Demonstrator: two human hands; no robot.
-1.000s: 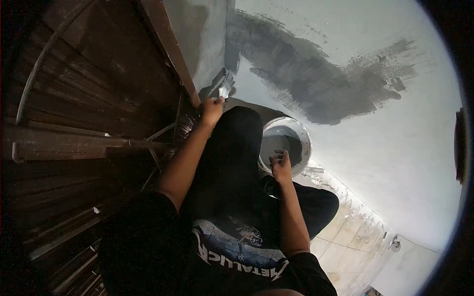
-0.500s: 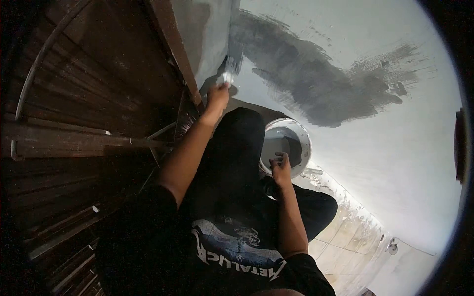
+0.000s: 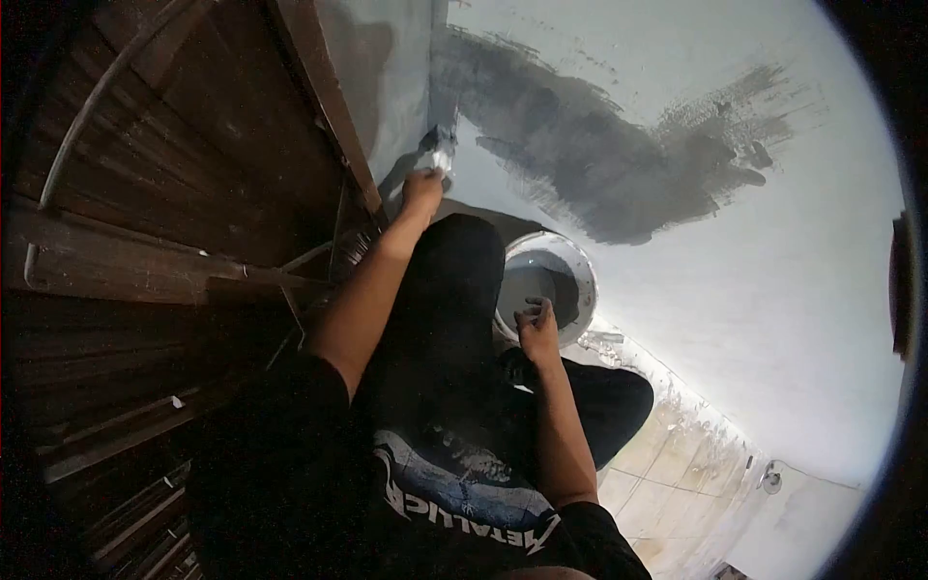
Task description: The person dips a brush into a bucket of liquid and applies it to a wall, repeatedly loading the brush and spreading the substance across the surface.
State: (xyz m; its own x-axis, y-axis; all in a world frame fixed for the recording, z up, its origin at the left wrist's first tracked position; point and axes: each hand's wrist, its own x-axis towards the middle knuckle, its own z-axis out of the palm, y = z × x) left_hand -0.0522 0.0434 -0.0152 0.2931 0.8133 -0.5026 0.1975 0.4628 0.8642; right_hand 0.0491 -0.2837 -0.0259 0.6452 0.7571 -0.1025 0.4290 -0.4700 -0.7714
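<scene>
Head view: left hand (image 3: 422,191) grips one paintbrush (image 3: 440,155) at the wall (image 3: 773,290); right hand (image 3: 536,329) clasps the rim of one bucket (image 3: 588,275).

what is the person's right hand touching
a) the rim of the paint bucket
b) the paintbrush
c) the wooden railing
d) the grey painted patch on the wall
a: the right hand sits on the rim of the paint bucket between the knees, while the left hand holds the paintbrush up at the wall corner.
</scene>
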